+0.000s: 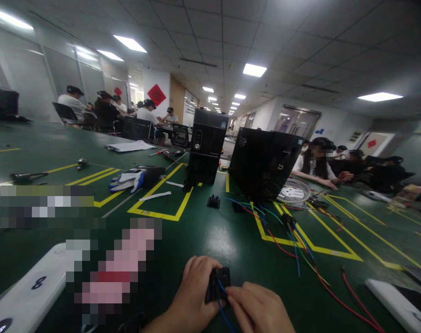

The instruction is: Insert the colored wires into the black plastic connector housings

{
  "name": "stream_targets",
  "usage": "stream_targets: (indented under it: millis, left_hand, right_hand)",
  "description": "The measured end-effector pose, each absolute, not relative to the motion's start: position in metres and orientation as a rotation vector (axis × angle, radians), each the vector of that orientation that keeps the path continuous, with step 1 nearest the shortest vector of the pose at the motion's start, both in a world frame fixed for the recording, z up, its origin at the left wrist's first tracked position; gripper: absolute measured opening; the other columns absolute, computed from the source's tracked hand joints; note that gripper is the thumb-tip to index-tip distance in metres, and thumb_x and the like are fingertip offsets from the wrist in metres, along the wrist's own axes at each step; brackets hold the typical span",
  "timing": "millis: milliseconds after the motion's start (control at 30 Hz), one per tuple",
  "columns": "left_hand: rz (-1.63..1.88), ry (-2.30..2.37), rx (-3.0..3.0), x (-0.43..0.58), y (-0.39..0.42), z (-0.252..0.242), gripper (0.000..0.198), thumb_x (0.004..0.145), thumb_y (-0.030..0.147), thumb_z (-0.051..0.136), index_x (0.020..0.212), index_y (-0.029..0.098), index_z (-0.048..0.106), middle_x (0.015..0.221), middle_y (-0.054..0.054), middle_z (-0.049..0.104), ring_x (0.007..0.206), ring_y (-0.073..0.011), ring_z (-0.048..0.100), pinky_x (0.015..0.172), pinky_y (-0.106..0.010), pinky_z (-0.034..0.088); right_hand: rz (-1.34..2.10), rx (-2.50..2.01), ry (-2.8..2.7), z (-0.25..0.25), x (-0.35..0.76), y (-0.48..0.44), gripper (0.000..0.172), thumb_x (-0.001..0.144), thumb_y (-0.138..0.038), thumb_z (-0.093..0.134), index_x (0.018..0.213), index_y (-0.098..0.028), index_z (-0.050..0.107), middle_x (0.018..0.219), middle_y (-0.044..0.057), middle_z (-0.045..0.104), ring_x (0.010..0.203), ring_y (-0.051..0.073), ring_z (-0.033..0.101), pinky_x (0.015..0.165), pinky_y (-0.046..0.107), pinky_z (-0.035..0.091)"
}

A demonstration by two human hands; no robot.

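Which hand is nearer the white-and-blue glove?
Left. The left hand grips the black block, right of the glove and closer to the camera; the right hand, at the blue wire, is farther right.

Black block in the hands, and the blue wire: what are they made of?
The black block looks like hard, dullish plastic: its edges are straight and seem moulded. The blue wire probably has a smooth plastic coating, evenly coloured; any core is hidden.

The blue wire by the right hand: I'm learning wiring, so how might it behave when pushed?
Probably flexible rather than rigid: the blue wire curves near the right hand. It looks thin, so it is likely light, and may buckle if pushed lengthwise.
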State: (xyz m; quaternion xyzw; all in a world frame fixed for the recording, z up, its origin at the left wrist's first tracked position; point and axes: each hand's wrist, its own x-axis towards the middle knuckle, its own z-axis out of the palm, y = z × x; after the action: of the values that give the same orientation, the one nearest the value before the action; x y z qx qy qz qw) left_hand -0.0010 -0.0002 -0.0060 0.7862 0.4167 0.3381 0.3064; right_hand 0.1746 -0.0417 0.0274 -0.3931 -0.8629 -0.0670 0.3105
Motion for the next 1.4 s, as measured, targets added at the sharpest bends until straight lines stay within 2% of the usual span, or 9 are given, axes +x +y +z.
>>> stream_targets:
  millis: [133,300,500,700,900,1000,1167,1400]
  left_hand:
    - [0.905,1.103,2.078,-0.001,-0.001,-0.008,0.04,0.063,0.011,0.065,0.1,0.021,0.053,0.103,-0.004,0.056,0.1,-0.0256,0.047,0.092,-0.039,0.034]
    - [0.878,1.107,2.061,-0.002,-0.002,-0.006,0.042,0.062,0.01,0.063,0.101,0.021,0.053,0.105,-0.004,0.055,0.101,-0.0253,0.047,0.091,-0.038,0.034]
    - [0.871,1.1,2.086,-0.002,-0.002,-0.004,0.041,0.062,0.009,0.062,0.099,0.021,0.052,0.102,-0.004,0.056,0.1,-0.0249,0.048,0.094,-0.041,0.031]
    - [0.891,1.077,2.101,-0.002,-0.001,-0.007,0.039,0.065,0.014,0.066,0.1,0.021,0.052,0.103,-0.005,0.056,0.099,-0.0258,0.049,0.094,-0.041,0.032]
    - [0.866,1.094,2.072,-0.002,-0.001,-0.008,0.044,0.062,0.01,0.064,0.102,0.023,0.052,0.106,-0.004,0.056,0.102,-0.026,0.047,0.095,-0.042,0.031]
    - [0.864,1.107,2.066,-0.002,-0.002,-0.007,0.044,0.061,0.009,0.064,0.101,0.023,0.052,0.106,-0.004,0.056,0.102,-0.0259,0.047,0.097,-0.043,0.029]
    - [0.891,1.101,2.068,-0.002,-0.002,-0.008,0.041,0.062,0.01,0.064,0.1,0.022,0.052,0.103,-0.004,0.056,0.1,-0.0252,0.048,0.092,-0.039,0.034]
    - [0.899,1.098,2.062,-0.003,-0.002,-0.004,0.039,0.063,0.012,0.064,0.099,0.023,0.053,0.103,-0.004,0.057,0.099,-0.026,0.049,0.089,-0.038,0.036]
  right_hand:
    - [-0.154,-1.039,-2.412,0.03,0.176,-0.04,0.035,0.098,-0.024,0.034,0.09,-0.018,0.068,0.062,0.001,0.065,0.05,0.014,0.059,0.047,0.025,0.038]
    - [-0.045,-1.197,-2.486,0.035,0.187,-0.04,0.027,0.092,-0.017,0.041,0.09,-0.021,0.068,0.067,0.001,0.066,0.056,0.015,0.063,0.051,0.024,0.04]
    - [-0.257,-1.052,-2.342,0.032,0.181,-0.04,0.031,0.096,-0.019,0.034,0.091,-0.018,0.065,0.063,0.002,0.063,0.051,0.015,0.057,0.048,0.025,0.038]
    - [-0.295,-0.94,-2.387,0.031,0.176,-0.039,0.035,0.099,-0.024,0.032,0.088,-0.018,0.065,0.059,0.0,0.061,0.046,0.014,0.054,0.043,0.026,0.034]
    - [-0.193,-1.1,-2.473,0.038,0.188,-0.038,0.036,0.099,-0.026,0.032,0.088,-0.021,0.065,0.064,0.0,0.064,0.053,0.015,0.06,0.048,0.026,0.038]
    - [-0.252,-1.091,-2.391,0.036,0.188,-0.038,0.033,0.098,-0.022,0.033,0.089,-0.019,0.064,0.063,0.001,0.063,0.053,0.015,0.059,0.048,0.026,0.039]
    - [-0.3,-0.956,-2.327,0.031,0.181,-0.038,0.027,0.097,-0.019,0.037,0.092,-0.017,0.063,0.062,0.001,0.061,0.049,0.014,0.054,0.046,0.026,0.035]
    - [-0.118,-1.037,-2.52,0.036,0.186,-0.039,0.025,0.096,-0.023,0.041,0.09,-0.021,0.065,0.067,-0.001,0.065,0.055,0.015,0.059,0.05,0.026,0.037]
